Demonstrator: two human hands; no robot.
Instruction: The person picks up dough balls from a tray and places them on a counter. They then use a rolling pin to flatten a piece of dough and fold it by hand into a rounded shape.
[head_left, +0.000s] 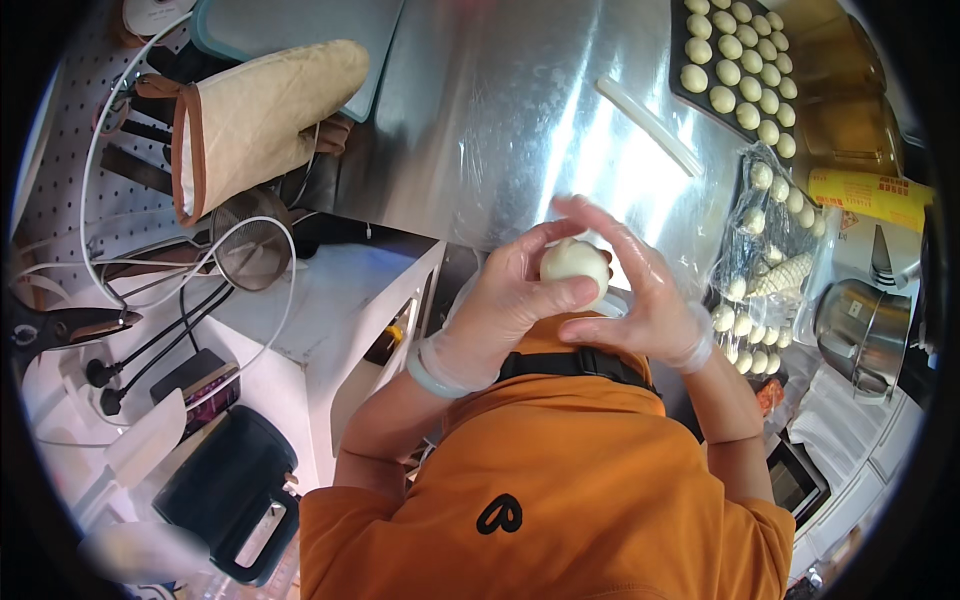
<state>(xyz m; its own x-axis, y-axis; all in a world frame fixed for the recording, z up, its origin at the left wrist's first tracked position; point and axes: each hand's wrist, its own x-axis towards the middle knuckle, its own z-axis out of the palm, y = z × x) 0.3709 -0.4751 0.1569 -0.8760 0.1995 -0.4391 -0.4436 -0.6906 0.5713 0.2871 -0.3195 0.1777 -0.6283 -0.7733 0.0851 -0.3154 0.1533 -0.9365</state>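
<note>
A round, smooth ball of pale dough (574, 268) is held in front of my chest, above the near edge of a steel worktop (495, 135). My left hand (517, 285), in a clear plastic glove, wraps its thumb and fingers around the ball. Also gloved, my right hand (637, 285) curves beside the ball with thumb and fingers spread apart; whether its fingertips touch the dough cannot be made out. A translucent rolling pin (651, 126) lies on the worktop beyond my hands.
At the far right, a dark tray (709, 101) bears several dough balls. More dough balls lie under plastic film (739, 206) closer in. A steel bowl (855, 330) stands beyond them. On my left are an oven mitt (262, 120), a mesh strainer (251, 240) and a dark kettle (225, 480).
</note>
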